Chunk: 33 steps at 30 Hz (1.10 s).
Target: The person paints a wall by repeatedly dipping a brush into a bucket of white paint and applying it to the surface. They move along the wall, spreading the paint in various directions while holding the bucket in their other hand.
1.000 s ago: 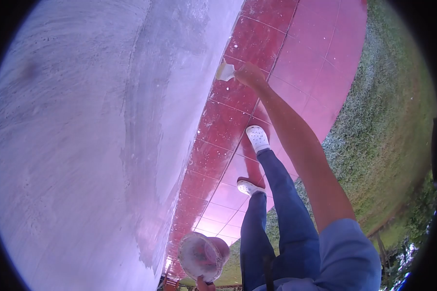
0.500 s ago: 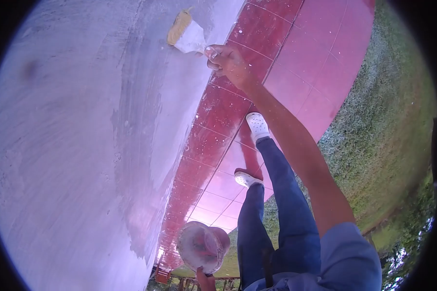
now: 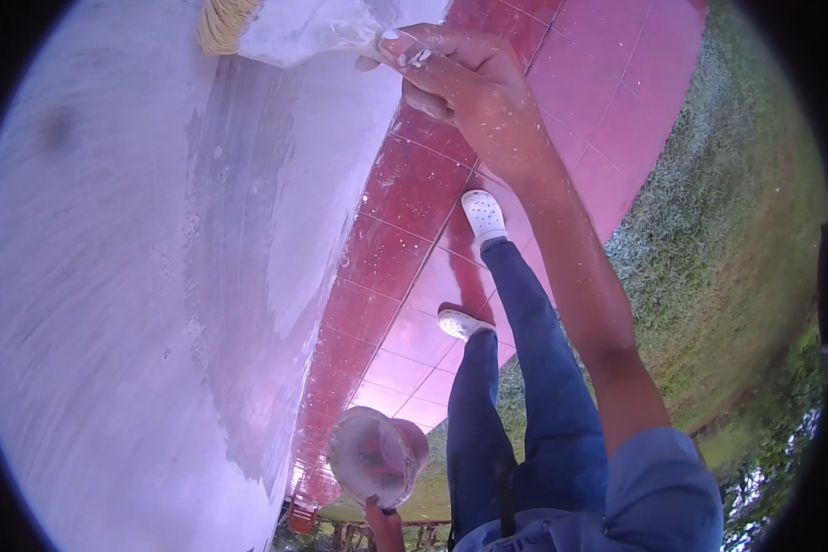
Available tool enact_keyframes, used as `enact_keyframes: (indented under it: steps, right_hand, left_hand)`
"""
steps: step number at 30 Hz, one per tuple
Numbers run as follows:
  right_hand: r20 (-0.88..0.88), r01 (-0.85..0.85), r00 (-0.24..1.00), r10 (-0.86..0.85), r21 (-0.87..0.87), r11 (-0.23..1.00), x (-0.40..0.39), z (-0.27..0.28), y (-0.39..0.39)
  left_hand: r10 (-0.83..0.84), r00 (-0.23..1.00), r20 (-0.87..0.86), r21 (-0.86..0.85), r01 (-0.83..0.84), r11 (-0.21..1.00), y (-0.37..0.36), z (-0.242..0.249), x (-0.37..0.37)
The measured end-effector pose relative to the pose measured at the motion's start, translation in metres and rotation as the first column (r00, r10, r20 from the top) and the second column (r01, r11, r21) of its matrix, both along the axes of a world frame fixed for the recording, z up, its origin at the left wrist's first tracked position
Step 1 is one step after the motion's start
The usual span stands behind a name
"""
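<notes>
My right hand (image 3: 474, 92), spotted with white paint, is closed round the handle of a wide brush (image 3: 313, 29) at the top. The brush's pale yellow bristles lie against or just over the whitish wall (image 3: 92, 230); contact is hard to tell. A darker, wet-looking streak (image 3: 239, 184) runs down the wall below the bristles. At the bottom, my left hand (image 3: 383, 524) grips the rim of a paint-smeared bucket (image 3: 373, 460), whose open mouth shows pinkish-white residue.
Red and pink tiles (image 3: 405, 193) with white specks run along the wall's foot. My feet, in white clogs (image 3: 484, 216), stand on them. Grass (image 3: 690, 276) borders the tiles on the right.
My right hand and the brush have moved up and left, appearing larger and nearer the camera. The bucket has shifted slightly left in view, still in my left hand.
</notes>
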State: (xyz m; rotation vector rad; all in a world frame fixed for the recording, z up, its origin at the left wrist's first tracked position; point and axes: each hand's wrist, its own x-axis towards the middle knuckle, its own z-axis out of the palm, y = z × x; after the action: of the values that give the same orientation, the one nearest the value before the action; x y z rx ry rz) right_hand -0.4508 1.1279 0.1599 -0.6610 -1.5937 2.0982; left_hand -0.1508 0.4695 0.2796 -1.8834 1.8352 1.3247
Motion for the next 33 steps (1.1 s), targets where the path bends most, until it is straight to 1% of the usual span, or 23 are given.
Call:
enact_keyframes:
  steps: [1,3,5,7,8,9,10,11,13,15,17,18,20,21,22,24,25,27,28,29,30,32,33]
  right_hand:
    - [0.0,-0.003,1.0,0.003,0.007,1.0,-0.002,-0.002,-0.004]
    - [-0.146,-0.063,0.989,0.026,-0.258,0.964,-0.015,-0.03,-0.012]
    - [-0.054,-0.182,0.983,0.177,-0.452,0.873,-0.031,-0.118,-0.029]
    - [0.21,-0.109,0.952,0.222,-0.448,0.888,-0.016,-0.195,-0.032]
    - [0.203,-0.112,0.954,0.22,-0.44,0.891,-0.013,-0.226,-0.026]
    - [0.542,-0.147,0.816,0.202,-0.145,0.979,-0.007,-0.249,-0.026]
    - [0.8,-0.273,0.597,0.06,0.133,0.953,0.0,-0.262,-0.031]
    - [0.773,-0.352,0.616,0.151,0.098,0.931,0.002,-0.244,-0.027]
    - [0.599,-0.208,0.799,0.063,0.177,0.962,-0.008,-0.202,-0.041]
    - [0.447,-0.149,0.894,0.012,0.272,0.951,-0.005,-0.114,-0.057]
    - [0.307,-0.089,0.951,0.042,0.141,0.986,0.012,-0.038,-0.069]
    - [0.309,-0.1,0.95,0.051,0.145,0.984,0.017,-0.013,-0.073]
    - [-0.106,-0.082,0.992,0.074,-0.071,0.994,0.02,0.017,-0.081]
    - [-0.109,-0.091,0.99,0.084,-0.067,0.994,0.014,0.009,-0.083]
    - [-0.169,-0.101,0.983,0.077,-0.135,0.986,0.004,-0.014,-0.085]
    - [-0.144,-0.168,0.981,0.131,-0.284,0.944,-0.017,-0.081,-0.096]
    - [-0.062,-0.209,0.978,0.2,-0.365,0.907,-0.023,-0.121,-0.107]
    - [0.282,-0.063,0.943,0.174,-0.361,0.93,-0.009,-0.186,-0.108]
    - [0.508,-0.019,0.849,0.142,-0.239,0.971,-0.004,-0.19,-0.107]
    - [0.705,-0.004,0.704,0.082,-0.111,0.994,0.002,-0.195,-0.108]
    - [0.708,-0.003,0.701,0.086,-0.117,0.993,0.006,-0.202,-0.111]
    - [0.597,-0.189,0.792,0.125,0.045,0.981,0.01,-0.206,-0.114]
    - [0.535,-0.2,0.839,0.094,0.143,0.969,0.006,-0.185,-0.116]
  left_hand:
    - [0.0,1.0,-0.005,-0.02,0.0,1.0,-0.006,-0.003,0.004]
    - [0.015,1.0,-0.017,-0.039,-0.016,0.999,-0.016,-0.004,0.016]
    - [-0.013,0.998,-0.068,0.0,0.013,1.0,-0.019,-0.004,0.028]
    - [0.003,0.997,-0.082,0.012,-0.002,1.0,-0.021,-0.004,0.038]
    - [0.009,0.996,-0.091,0.01,-0.008,1.0,-0.022,-0.005,0.041]
    - [0.011,0.996,-0.092,0.008,-0.01,1.0,-0.025,-0.005,0.047]
    - [0.029,0.995,-0.096,0.006,-0.028,1.0,-0.028,-0.002,0.055]
    - [0.045,0.994,-0.1,0.007,-0.044,0.999,-0.034,0.0,0.059]
    - [0.057,0.994,-0.095,-0.006,-0.058,0.998,-0.045,-0.002,0.071]
    - [0.069,0.995,-0.077,-0.021,-0.07,0.997,-0.058,-0.002,0.088]
    - [0.103,0.989,-0.102,-0.004,-0.104,0.995,-0.065,-0.005,0.097]
    - [0.114,0.988,-0.1,0.0,-0.114,0.993,-0.066,-0.006,0.1]
    - [0.113,0.99,-0.087,0.006,-0.112,0.994,-0.069,-0.005,0.106]
    - [0.122,0.988,-0.09,0.011,-0.121,0.993,-0.07,-0.005,0.108]
    - [0.114,0.989,-0.093,0.003,-0.114,0.993,-0.07,-0.005,0.111]
    - [0.113,0.988,-0.101,-0.005,-0.114,0.993,-0.067,-0.007,0.114]
    - [0.128,0.987,-0.099,-0.008,-0.129,0.992,-0.061,-0.007,0.112]
    - [0.141,0.985,-0.103,-0.003,-0.142,0.99,-0.054,-0.012,0.111]
    - [0.142,0.984,-0.106,0.001,-0.143,0.99,-0.055,-0.014,0.111]
    - [0.144,0.984,-0.104,-0.001,-0.145,0.989,-0.057,-0.013,0.113]
    - [0.143,0.985,-0.101,-0.007,-0.144,0.99,-0.061,-0.013,0.114]
    - [0.14,0.986,-0.089,-0.011,-0.142,0.99,-0.068,-0.015,0.117]
    - [0.147,0.985,-0.088,-0.01,-0.148,0.989,-0.063,-0.017,0.115]
